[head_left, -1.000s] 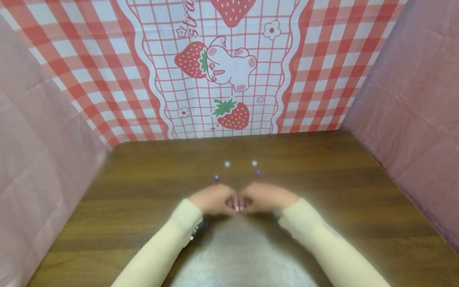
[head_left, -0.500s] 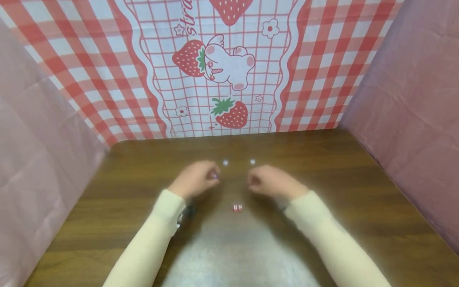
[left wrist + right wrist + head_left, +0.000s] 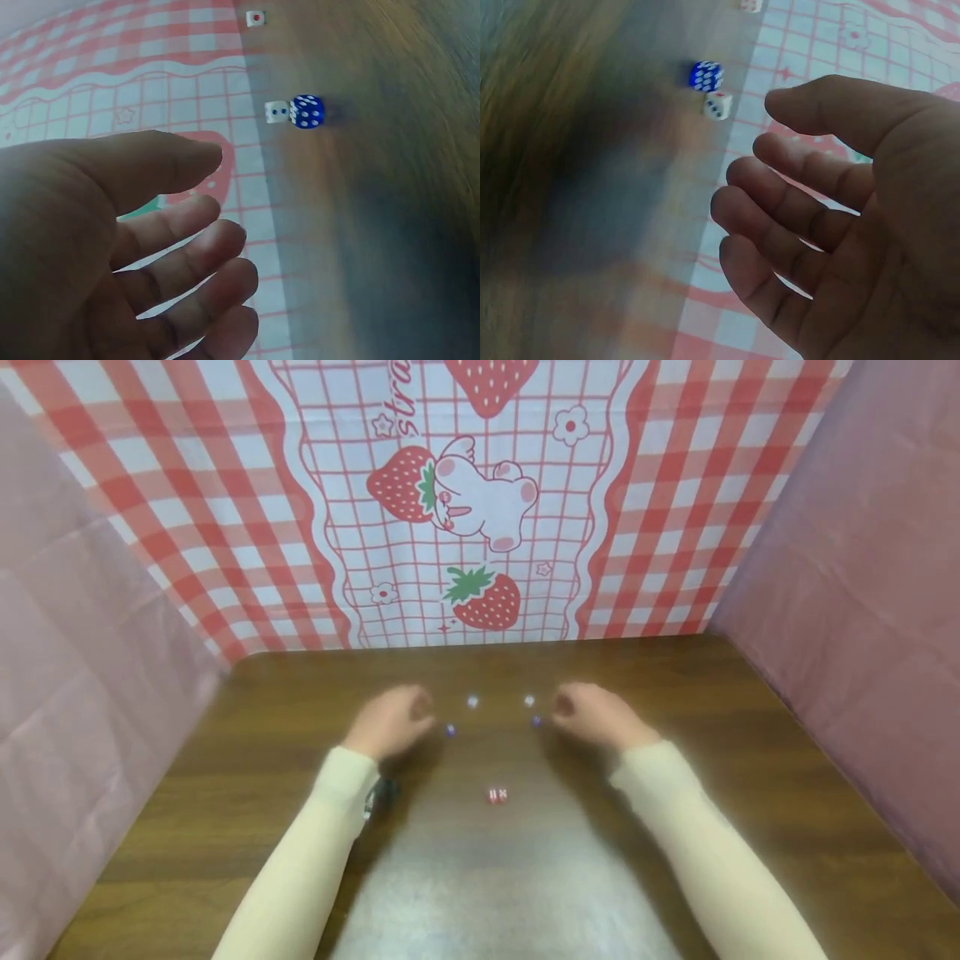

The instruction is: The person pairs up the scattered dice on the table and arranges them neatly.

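My left hand (image 3: 393, 718) hovers left of a blue die (image 3: 450, 730) and a white die (image 3: 472, 702). Its fingers are loosely bent with a gap to the thumb, and it holds nothing. On the other side, my right hand (image 3: 596, 714) is beside another blue die (image 3: 536, 722) and white die (image 3: 529, 701), likewise holding nothing. Two red dice (image 3: 497, 796) sit side by side nearer the body. The left wrist view shows a blue die (image 3: 307, 112) beyond the thumb; the right wrist view shows a blue die (image 3: 706, 76) beyond the fingertips.
All the dice lie on a brown wood-grain table (image 3: 480, 893). A red-and-white strawberry cloth (image 3: 487, 527) hangs along its back edge. Pink cloths (image 3: 97, 610) hang at both sides. A dark device (image 3: 382, 792) shows at the left wrist.
Both hands were together at the two red dice, then moved apart and away from the body. They are now outside the blue dice. The red dice stay side by side on the table.
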Demonstrator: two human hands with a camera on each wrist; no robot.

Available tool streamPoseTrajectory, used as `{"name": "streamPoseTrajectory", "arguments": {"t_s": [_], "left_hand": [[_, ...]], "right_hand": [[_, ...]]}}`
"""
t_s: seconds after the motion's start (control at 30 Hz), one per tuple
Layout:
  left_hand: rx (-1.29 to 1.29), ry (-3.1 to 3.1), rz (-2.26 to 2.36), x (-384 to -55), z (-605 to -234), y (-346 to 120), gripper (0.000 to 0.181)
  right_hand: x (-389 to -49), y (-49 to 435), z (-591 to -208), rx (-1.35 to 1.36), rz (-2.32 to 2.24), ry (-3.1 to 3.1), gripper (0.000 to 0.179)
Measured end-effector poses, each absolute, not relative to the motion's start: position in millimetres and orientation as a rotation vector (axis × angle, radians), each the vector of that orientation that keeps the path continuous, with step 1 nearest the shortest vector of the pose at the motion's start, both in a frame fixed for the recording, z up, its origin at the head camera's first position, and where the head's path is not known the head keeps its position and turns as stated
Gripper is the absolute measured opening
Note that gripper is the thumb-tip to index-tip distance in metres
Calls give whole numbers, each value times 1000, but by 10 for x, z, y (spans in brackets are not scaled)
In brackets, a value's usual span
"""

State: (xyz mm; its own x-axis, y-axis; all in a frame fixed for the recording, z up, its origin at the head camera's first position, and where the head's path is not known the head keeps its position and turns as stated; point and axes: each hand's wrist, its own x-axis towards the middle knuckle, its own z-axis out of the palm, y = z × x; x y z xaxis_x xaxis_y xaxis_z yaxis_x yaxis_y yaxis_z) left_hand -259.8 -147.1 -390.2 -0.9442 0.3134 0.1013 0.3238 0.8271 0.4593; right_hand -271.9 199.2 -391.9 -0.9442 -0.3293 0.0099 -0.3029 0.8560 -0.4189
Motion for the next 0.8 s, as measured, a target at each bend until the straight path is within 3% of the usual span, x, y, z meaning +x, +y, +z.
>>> {"name": "streamPoseTrajectory", "arguments": {"t_s": [0.27, 0.8], "left_hand": [[-521, -3101, -770, -2634, -4007, -1408, 37], [-558, -3140, -720, -2642, -4134, -1230, 24]], "right_hand": [[-2794, 1927, -4032, -560, -652, 2837, 25], [-2792, 1805, -4150, -648, -600, 2919, 20]]}}
